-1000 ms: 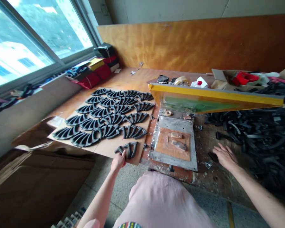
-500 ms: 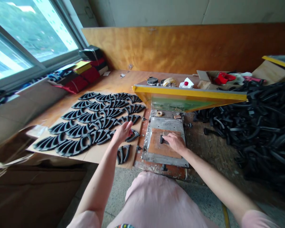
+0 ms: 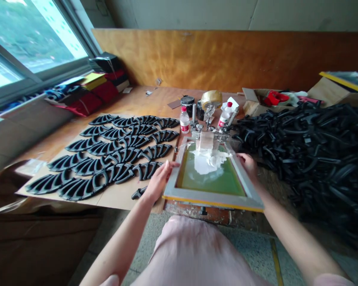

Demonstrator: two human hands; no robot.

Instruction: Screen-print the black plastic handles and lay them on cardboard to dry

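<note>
A yellow-edged printing screen frame (image 3: 212, 197) lies flat in front of me, its green mesh (image 3: 214, 180) carrying a smear of white ink (image 3: 209, 161). My left hand (image 3: 159, 180) grips the frame's left rail, fingers curled over it. My right hand (image 3: 248, 166) holds the right rail the same way. Rows of black curved plastic parts (image 3: 113, 153) lie on a cardboard sheet (image 3: 119, 195) to the left. One black part (image 3: 138, 193) sits just below my left hand.
A big heap of black parts (image 3: 310, 147) fills the right side of the wooden bench. Two small bottles (image 3: 184, 120), a tape roll (image 3: 211, 99) and jars stand behind the screen. Red and yellow items (image 3: 92, 91) lie by the window. A plywood board backs the bench.
The screen frame has swung down from raised to flat over the metal plate. My right hand left the plate and my left hand left the parts; both now hold the frame's side rails.
</note>
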